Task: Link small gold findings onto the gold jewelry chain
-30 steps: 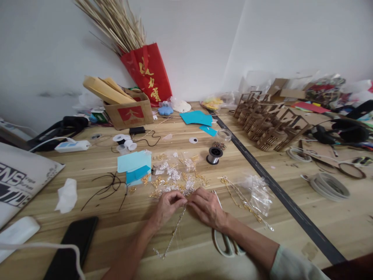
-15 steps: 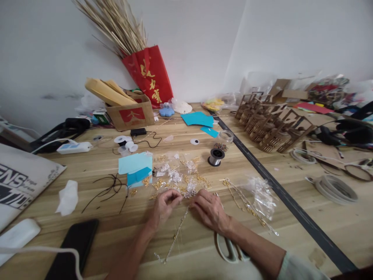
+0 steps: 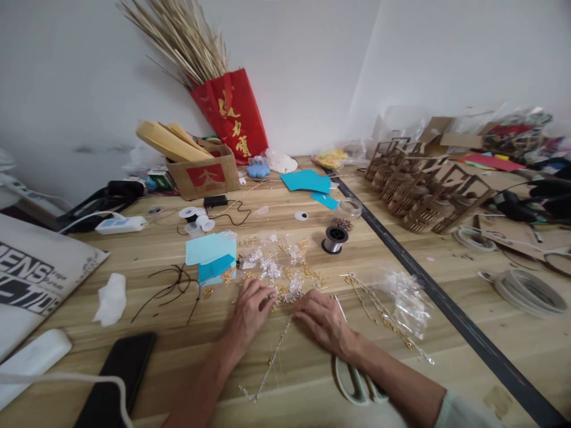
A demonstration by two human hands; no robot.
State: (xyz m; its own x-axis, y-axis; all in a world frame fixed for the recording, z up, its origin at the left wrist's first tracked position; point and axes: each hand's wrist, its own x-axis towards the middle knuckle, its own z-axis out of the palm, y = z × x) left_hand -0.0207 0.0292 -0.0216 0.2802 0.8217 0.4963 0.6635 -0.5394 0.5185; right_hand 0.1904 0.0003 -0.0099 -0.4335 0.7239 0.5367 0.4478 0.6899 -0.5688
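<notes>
My right hand rests on the table with its fingers pinched on the upper end of a beaded chain. From those fingertips the chain runs down toward me and bends near its lower end. My left hand is beside the bead piles, thumb and fingers pinched together; anything between them is too small to make out. Just beyond both hands lie silver beads and gold beads in loose heaps. Scissors lie partly under my right forearm.
A wire spool and a glass jar stand behind the beads. Finished-looking chains and clear plastic bags lie at right. Blue cards, black cords and a phone are at left.
My left hand has drawn slightly left and away from my right hand, toward the beads. The right hand keeps its pinch on the chain. The view has shifted a little.
</notes>
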